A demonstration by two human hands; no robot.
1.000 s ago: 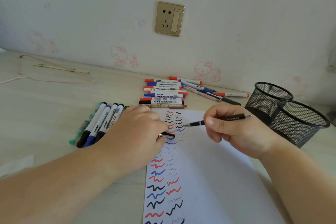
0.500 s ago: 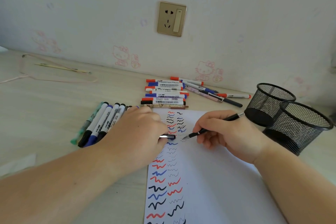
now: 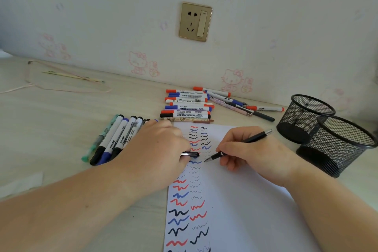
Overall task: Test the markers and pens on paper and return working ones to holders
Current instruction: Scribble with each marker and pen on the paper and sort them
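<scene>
Lowered since a second ago, the black pen now slants down with its tip at the paper, where earlier we saw it held level above the sheet. We see the right hand with its fingers pinched round the barrel near the tip, the point resting just left of them, beside a faint fresh scribble in the second column of test marks. Our left hand lies across the sheet's left edge, its fingers curled on what looks like the pen's cap, which juts out to the right of them toward the nib. Beyond the left fingers lie a row of whiteboard markers, and farther back, near the wall, a pile of markers and pens; which of these have been tried we cannot tell. Right of the writing fingers stand two black mesh holders, close together; nothing shows inside them from here. We judge the step in hand to be the trial stroke of this pen. Next, by our reading, comes a short wavy line, then a look at whether ink shows; if it does, the cap goes back on and the pen travels right to a holder.
</scene>
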